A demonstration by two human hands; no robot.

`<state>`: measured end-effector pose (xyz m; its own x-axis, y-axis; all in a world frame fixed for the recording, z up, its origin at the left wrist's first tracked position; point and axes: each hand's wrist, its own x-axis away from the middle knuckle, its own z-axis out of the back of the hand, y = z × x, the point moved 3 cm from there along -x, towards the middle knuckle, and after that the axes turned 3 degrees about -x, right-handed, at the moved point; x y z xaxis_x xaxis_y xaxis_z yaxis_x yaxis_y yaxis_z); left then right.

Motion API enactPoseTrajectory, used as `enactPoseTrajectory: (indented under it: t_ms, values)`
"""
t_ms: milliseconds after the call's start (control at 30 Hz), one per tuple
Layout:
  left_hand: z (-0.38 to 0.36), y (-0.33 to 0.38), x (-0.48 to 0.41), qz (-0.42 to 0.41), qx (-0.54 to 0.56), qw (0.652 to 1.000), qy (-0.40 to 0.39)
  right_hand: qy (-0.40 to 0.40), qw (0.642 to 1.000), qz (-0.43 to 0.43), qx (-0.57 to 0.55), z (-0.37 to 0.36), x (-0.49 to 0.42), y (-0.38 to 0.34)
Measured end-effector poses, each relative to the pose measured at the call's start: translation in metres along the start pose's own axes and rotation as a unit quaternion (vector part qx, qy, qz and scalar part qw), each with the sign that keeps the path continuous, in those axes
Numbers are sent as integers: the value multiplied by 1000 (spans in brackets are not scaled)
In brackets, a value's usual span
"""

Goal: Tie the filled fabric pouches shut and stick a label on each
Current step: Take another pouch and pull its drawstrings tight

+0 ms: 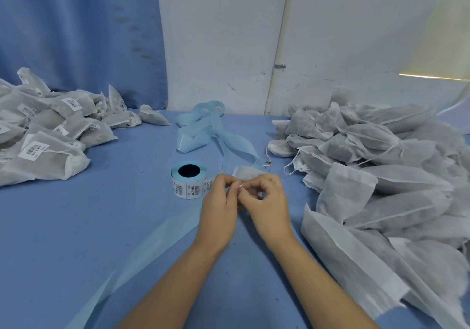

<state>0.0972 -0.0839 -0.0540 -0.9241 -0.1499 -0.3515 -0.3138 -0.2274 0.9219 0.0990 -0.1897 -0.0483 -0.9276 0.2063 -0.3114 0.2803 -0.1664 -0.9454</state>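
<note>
A white fabric pouch (245,172) lies on the blue table just beyond my hands, mostly hidden by them. My left hand (220,201) and my right hand (267,201) meet above its near end, fingers curled, and pinch its thin white drawstring (241,184) between fingertips. A roll of barcode labels (187,180) on blue backing stands just left of my left hand. A heap of unlabelled filled pouches (381,176) lies to the right. To the left lies a heap of tied, labelled pouches (50,133).
Spent blue label backing tape (203,130) curls behind the roll, and a strip of it runs toward the near left edge. A blue curtain and a white wall with a pipe (278,61) close the back of the table.
</note>
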Motion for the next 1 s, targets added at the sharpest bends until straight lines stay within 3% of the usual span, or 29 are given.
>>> enactPoseTrajectory:
  t_ms: [200, 367, 567, 800, 1000]
  values:
    - [-2, 1, 1, -33, -55, 997, -36, -25, 987, -92, -127, 1, -3, 5]
    - [0, 3, 0, -61, -94, 993, -47, -101, 965, -146, -193, 2, -4, 3]
    - [10, 0, -6, -21, -19, 1000, -5, -131, 961, -150, -193, -3, 0, 1]
    - [10, -6, -8, 10, 31, 999, -7, -43, 958, -161, -233, -1, -4, 7]
    - [11, -5, -7, 3, 30, 999, -10, -50, 967, -149, -199, -3, -3, 8]
